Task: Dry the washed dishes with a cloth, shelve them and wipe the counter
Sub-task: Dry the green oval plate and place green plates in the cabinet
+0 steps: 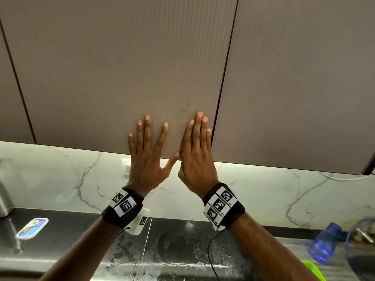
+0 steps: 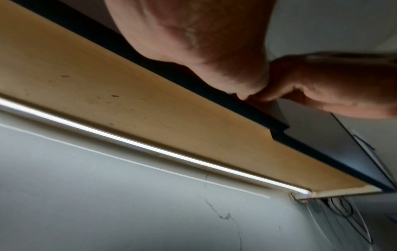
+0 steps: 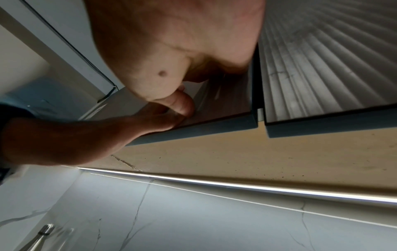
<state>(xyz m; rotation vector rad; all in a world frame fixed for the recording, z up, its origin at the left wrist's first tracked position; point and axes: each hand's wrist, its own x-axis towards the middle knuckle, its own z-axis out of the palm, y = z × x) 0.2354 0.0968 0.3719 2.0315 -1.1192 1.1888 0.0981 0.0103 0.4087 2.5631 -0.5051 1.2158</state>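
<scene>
The cabinet door (image 1: 121,78) is sitting right under both sets of fingers, looking pretty much closed. The left hand (image 1: 147,159) is lying flat on it with fingers straight and spread, gripping nothing, and the right hand (image 1: 197,159) is pressing flat beside it, fingers straight and together near the door's right edge. The two thumbs seem to be touching at the door's bottom edge, though it's blurry there. Below the wrists the wet counter (image 1: 182,250) is showing, and off right of the fingers a blue bottle (image 1: 324,244) is lying tilted.
</scene>
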